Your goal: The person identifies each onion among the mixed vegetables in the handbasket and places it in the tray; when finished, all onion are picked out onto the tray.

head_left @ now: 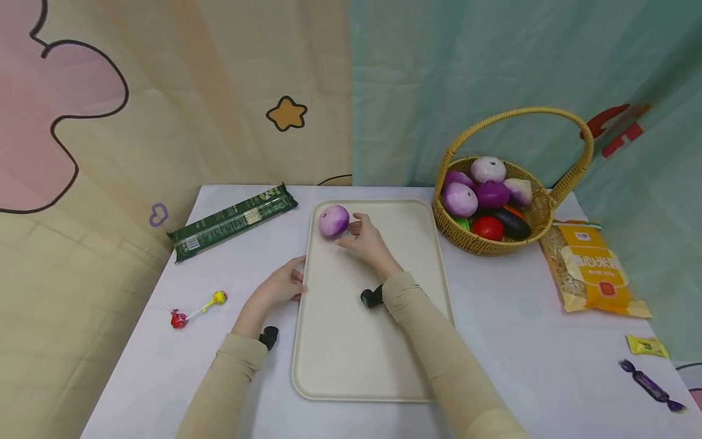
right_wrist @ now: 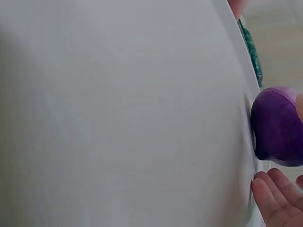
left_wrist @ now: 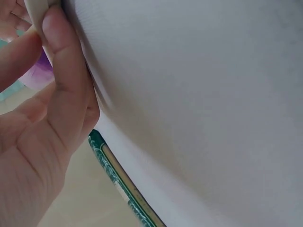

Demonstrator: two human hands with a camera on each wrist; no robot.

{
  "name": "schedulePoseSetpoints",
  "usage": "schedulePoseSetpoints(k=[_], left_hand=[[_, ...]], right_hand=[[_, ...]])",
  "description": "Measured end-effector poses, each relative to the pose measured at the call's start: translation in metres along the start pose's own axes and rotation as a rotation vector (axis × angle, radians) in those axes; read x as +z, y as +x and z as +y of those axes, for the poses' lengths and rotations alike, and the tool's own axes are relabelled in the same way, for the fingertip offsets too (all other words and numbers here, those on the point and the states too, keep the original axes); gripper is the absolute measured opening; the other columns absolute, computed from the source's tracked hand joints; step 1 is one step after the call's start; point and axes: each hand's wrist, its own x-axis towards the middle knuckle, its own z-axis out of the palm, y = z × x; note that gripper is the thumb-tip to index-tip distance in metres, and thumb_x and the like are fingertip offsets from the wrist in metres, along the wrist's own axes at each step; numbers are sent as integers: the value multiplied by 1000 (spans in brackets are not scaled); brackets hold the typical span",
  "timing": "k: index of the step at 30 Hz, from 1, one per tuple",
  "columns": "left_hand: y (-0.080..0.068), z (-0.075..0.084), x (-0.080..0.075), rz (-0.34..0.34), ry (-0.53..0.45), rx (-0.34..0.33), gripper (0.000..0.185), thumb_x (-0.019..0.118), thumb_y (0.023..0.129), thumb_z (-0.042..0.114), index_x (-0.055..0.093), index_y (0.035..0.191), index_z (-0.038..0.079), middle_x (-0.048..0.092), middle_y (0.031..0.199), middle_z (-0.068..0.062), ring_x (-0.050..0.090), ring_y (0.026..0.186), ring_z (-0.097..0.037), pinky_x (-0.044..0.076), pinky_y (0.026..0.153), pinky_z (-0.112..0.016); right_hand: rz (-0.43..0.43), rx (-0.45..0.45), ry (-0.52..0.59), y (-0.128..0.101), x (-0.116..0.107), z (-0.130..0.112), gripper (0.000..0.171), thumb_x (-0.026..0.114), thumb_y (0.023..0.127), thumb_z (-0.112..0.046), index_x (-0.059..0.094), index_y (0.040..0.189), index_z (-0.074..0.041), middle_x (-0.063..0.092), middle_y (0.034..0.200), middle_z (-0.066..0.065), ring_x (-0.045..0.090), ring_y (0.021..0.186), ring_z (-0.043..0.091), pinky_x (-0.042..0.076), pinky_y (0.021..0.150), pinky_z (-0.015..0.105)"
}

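The right hand (head_left: 366, 241) touches a purple onion (head_left: 334, 220) with loose fingers, near the top middle of the frame, on the cream tray (head_left: 351, 360). The left hand (head_left: 278, 286) pinches the tray's left edge.

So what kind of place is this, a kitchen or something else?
Probably a staged tabletop set, not a real kitchen: printed cartoon fabric backdrops hang behind a white table holding a cream plastic tray and a woven wicker basket of toy-like vegetables.
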Motion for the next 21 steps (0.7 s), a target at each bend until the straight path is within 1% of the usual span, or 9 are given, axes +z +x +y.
schedulePoseSetpoints(k=[5,9,14,18,21], left_hand=[[0,1,-1,-5,-18,-6,73,57,90,-7,23,155,2,52,106,-16,59,80,-18,57,73,-30],[1,0,-1,-7,-15,-10,73,57,91,-7,23,155,3,51,106,-16,58,79,-18,56,73,-31],[-1,-1,-2,-20,-8,5,73,58,91,-5,23,155,2,53,108,-18,61,81,-19,56,75,-32],[-4,-1,-5,-26,-2,44,72,59,90,-4,24,153,-1,53,104,-17,62,80,-17,55,74,-30],[-4,-2,-5,-19,5,59,72,59,90,-3,25,153,-1,53,104,-17,61,81,-17,54,75,-30]], right_hand=[[-1,-9,15,-7,-11,-6,81,77,85,-22,31,150,-6,50,144,16,49,133,32,41,110,44],[19,-64,2,-18,-30,-15,66,73,89,-22,42,145,-6,53,142,14,51,132,31,43,108,43],[88,-144,-37,-33,-67,-21,48,69,93,-23,55,135,-4,59,135,14,54,127,29,47,104,42],[164,-190,-33,-48,-104,-21,42,67,94,-22,59,130,-2,61,131,15,57,123,28,48,103,43],[242,-212,-26,-58,-134,-18,41,66,95,-23,60,128,0,61,129,18,58,119,31,45,106,45]])
